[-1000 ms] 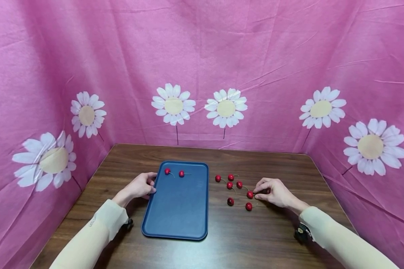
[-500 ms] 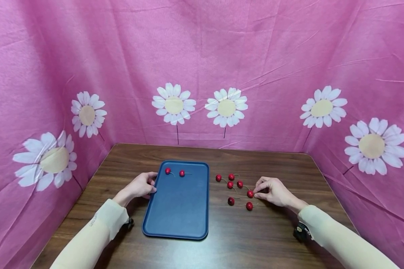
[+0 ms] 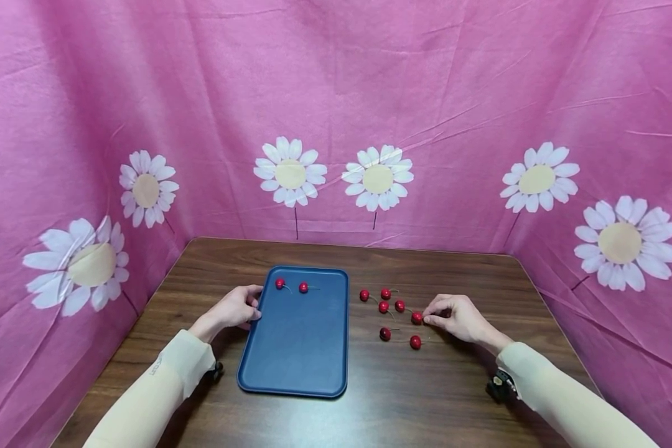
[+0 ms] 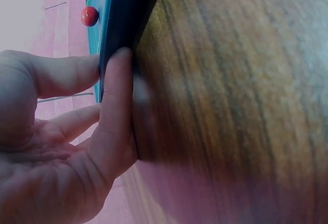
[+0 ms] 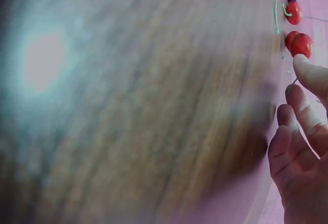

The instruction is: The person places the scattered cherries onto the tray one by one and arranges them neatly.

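Note:
A blue rectangular tray lies on the wooden table with two red cherries, one being a cherry near its far left corner and the other a cherry beside it. My left hand grips the tray's left rim; in the left wrist view the thumb lies on one side of the rim and a finger on the other. My right hand pinches the stem of a red cherry, its thumb close to the fruit in the right wrist view. Whether this cherry is off the table is hard to tell.
Several more stemmed cherries lie between the tray and my right hand, among them a darker cherry and a near cherry. Pink cloth with printed daisies hangs behind the table and at both sides.
The cherry at my right fingertips has shifted slightly up in the head view, and those fingers have drawn closer together. My left hand stays on the tray rim.

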Tool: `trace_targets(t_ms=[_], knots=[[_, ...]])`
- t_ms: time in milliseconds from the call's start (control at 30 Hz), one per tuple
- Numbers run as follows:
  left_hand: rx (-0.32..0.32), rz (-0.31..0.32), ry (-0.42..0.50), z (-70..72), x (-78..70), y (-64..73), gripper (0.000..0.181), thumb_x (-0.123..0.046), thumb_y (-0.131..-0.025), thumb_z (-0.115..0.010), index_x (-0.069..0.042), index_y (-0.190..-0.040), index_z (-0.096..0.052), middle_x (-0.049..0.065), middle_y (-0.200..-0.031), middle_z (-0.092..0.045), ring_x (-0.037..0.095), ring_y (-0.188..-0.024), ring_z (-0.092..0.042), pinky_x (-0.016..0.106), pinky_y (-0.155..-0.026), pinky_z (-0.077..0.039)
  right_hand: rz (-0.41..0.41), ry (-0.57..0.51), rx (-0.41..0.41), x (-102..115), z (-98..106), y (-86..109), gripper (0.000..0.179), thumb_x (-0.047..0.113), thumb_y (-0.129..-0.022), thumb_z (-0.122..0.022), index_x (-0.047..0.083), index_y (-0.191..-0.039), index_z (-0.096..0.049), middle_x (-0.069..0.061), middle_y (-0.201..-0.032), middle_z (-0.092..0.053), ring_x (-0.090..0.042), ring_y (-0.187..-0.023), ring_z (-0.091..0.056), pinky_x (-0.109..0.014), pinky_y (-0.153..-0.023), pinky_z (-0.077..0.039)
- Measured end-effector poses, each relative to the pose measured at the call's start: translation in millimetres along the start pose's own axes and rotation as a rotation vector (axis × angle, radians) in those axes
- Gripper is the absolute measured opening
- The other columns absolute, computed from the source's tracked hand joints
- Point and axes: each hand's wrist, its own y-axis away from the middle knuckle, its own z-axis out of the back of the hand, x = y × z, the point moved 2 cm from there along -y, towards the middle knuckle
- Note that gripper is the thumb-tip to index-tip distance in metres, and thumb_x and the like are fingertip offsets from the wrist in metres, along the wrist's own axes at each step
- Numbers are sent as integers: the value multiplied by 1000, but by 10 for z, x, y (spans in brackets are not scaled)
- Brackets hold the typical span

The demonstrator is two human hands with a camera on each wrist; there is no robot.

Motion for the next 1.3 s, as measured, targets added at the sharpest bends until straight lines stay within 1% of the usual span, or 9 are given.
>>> trace_targets(t_ms=[167,233,400,533,733,933,1033,1167,1300], knots=[[2,-8,2,2,3,-12,75,8,-97,-69,9,-166,-42,13,-105,-57,21,-90,-66,43,-73,-71,-49,-8,-50,21,34,-27,19,-1,-89,-90,18,-92,-88,2,-86,-81,5,-77,-63,-17,-63,-51],[4,-7,5,5,5,-11,75,8,-97,-69,8,-167,-42,13,-105,-57,21,-90,-67,43,-74,-71,-67,-7,-67,28,44,-41,19,-1,-90,-90,18,-92,-88,1,-86,-81,6,-76,-62,-15,-63,-51],[9,-6,6,10,5,-1,75,7,-98,-69,8,-167,-41,13,-105,-57,21,-89,-66,43,-75,-72,-119,-29,-89,53,57,-87,16,-1,-91,-89,15,-95,-89,-3,-89,-82,7,-80,-65,-12,-68,-55],[6,-7,4,6,6,3,75,8,-97,-69,9,-167,-41,12,-104,-57,21,-89,-65,42,-74,-71,-139,-26,-106,83,58,-157,14,0,-92,-88,13,-97,-89,-4,-89,-82,7,-81,-66,-10,-70,-56],[1,-9,5,0,-2,1,74,8,-97,-69,9,-166,-42,12,-104,-57,20,-89,-65,41,-73,-71,-154,-26,-127,136,30,-289,11,3,-94,-88,13,-98,-89,-4,-88,-81,4,-78,-67,-14,-67,-57],[9,-10,11,1,-10,9,75,8,-97,-69,9,-166,-42,13,-105,-57,20,-90,-66,42,-73,-71,-182,-27,-129,182,-55,-416,10,5,-95,-88,14,-98,-89,-4,-88,-82,3,-75,-67,-16,-67,-57],[9,-15,9,3,-18,13,75,8,-96,-69,8,-166,-43,13,-104,-57,20,-86,-64,42,-73,-71,-185,-31,-125,226,-97,-497,9,5,-95,-88,13,-99,-89,-5,-89,-82,2,-74,-67,-17,-67,-57],[11,-21,-5,12,-24,14,75,8,-96,-69,9,-166,-42,12,-103,-56,19,-82,-62,42,-73,-71,-188,-58,-100,316,-146,-621,8,5,-96,-87,11,-100,-89,-6,-90,-82,2,-74,-68,-18,-67,-59],[14,-10,-7,14,-27,10,75,7,-97,-69,8,-167,-41,12,-105,-56,19,-85,-63,42,-74,-71,-177,-76,-76,410,-196,-758,6,6,-96,-87,10,-100,-89,-6,-91,-83,3,-74,-69,-18,-68,-60]])
